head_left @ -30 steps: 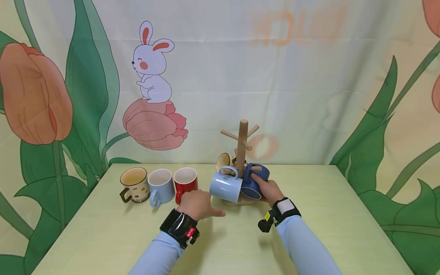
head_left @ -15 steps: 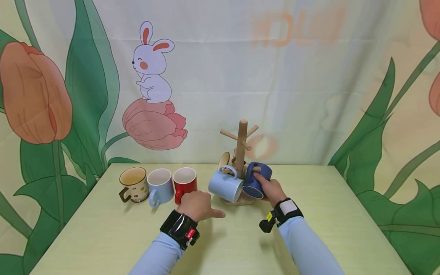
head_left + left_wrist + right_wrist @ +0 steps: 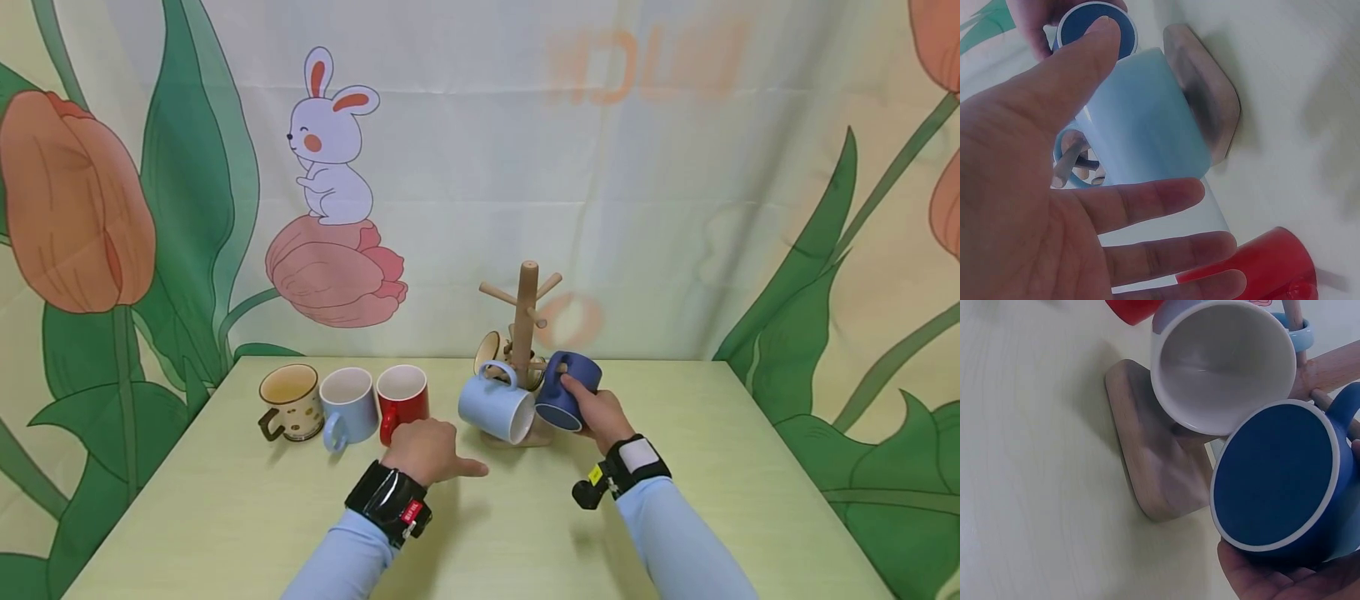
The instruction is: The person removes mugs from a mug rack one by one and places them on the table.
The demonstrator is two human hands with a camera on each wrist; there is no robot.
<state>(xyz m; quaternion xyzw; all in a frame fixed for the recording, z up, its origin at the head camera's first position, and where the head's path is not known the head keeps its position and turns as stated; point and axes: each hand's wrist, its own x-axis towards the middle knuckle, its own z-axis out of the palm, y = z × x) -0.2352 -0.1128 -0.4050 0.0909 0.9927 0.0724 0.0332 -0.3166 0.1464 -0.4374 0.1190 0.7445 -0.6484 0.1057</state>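
My right hand [image 3: 602,414] grips the dark blue mug [image 3: 573,390], thumb near its handle, at the right of the wooden mug tree [image 3: 526,321]. The mug is tilted, its base toward the right wrist camera. Its handle is at a lower peg; I cannot tell whether the peg passes through. A light blue mug [image 3: 491,406] hangs by its handle from another lower peg, its white inside [image 3: 1225,365] showing in the right wrist view. My left hand [image 3: 1079,187] has straight, spread fingers and holds nothing. In the head view it is in front of the red mug [image 3: 403,398].
A patterned cream mug [image 3: 489,350] is partly hidden behind the tree. At the left stand another patterned cream mug [image 3: 303,417], a second light blue mug [image 3: 358,417] and the red one, in a row. The pale table [image 3: 510,533] ends at a printed curtain [image 3: 660,208].
The dark blue mug has shifted right and slightly up in my right hand, away from the tree's post. The hanging light blue mug has turned, showing more of its opening. My left hand barely moved.
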